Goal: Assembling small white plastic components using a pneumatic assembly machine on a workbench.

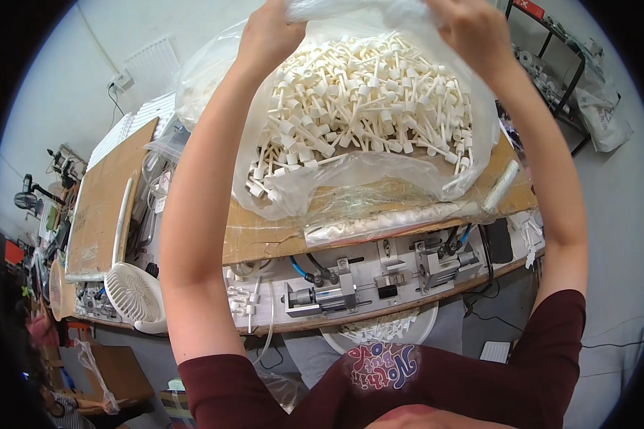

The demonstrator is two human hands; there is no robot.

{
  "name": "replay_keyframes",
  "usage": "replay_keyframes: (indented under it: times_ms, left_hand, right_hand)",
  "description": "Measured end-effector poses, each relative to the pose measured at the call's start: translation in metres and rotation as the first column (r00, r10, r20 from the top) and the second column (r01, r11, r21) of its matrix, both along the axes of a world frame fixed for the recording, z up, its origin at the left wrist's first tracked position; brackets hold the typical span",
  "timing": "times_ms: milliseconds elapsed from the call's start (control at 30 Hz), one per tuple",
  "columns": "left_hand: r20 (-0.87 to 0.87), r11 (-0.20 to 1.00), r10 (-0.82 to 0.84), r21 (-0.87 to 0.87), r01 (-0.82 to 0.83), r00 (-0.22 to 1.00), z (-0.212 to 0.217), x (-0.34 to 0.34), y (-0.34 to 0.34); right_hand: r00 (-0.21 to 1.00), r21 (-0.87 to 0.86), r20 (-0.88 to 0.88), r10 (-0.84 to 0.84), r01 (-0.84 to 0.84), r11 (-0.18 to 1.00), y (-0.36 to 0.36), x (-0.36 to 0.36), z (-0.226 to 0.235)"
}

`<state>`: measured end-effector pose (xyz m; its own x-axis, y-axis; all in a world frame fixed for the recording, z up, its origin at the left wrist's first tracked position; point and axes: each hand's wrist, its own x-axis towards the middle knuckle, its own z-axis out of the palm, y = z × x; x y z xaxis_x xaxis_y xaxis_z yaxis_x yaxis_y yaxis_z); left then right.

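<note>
Both my arms reach up and away. My left hand (pixel 272 34) is closed on the far edge of a large clear plastic bag (pixel 218 75), at the top of the view. On the other side, my right hand (pixel 474 30) grips the same bag's edge; its fingers are slightly blurred and partly cut off by the frame. Between my forearms the bag's mouth is spread wide. A big heap of small cream-white plastic parts (pixel 358 100), thin stems with cup-like ends, lies in it. The bag's near edge droops over a cardboard sheet (pixel 265 239).
Below the cardboard, a bench holds metal clamping fixtures (pixel 325 297) with pneumatic tubes. A white basin (pixel 426 329) of white parts sits over my lap. A white fan (pixel 132 297) stands at left, a shelf rack (pixel 551 61) at right. Another person (pixel 68 407) is at lower left.
</note>
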<state>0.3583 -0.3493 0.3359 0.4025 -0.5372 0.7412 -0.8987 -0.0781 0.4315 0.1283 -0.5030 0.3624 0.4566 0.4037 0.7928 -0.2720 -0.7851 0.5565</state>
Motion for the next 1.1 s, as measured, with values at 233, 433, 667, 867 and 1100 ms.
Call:
replay_keyframes:
  times_ms: [233,433,667,867,1100]
  left_hand:
    - [0.24,0.997,-0.011,-0.074,0.029,0.971,-0.003,-0.04,-0.026]
    - [-0.191,0.93,-0.357,-0.165,0.329,0.914,0.03,-0.007,-0.006]
    - [-0.268,0.662,-0.747,-0.387,0.642,0.609,0.052,-0.065,0.089]
    - [0.326,0.959,-0.007,-0.264,0.098,0.945,0.03,-0.047,0.059]
    - [0.457,0.972,0.027,-0.219,0.083,0.889,-0.021,0.07,-0.061]
  right_hand:
    - [0.925,-0.052,-0.043,0.377,-0.379,0.924,0.033,0.018,0.061]
    - [0.768,0.526,-0.091,0.634,-0.503,0.685,0.057,0.02,0.027]
    - [0.912,0.715,0.084,0.401,-0.336,0.613,0.047,0.106,-0.01]
    - [0.94,0.855,0.036,0.338,-0.204,0.477,0.016,0.162,-0.019]
    - [0.875,0.842,0.163,0.455,-0.364,0.398,0.017,0.143,0.004]
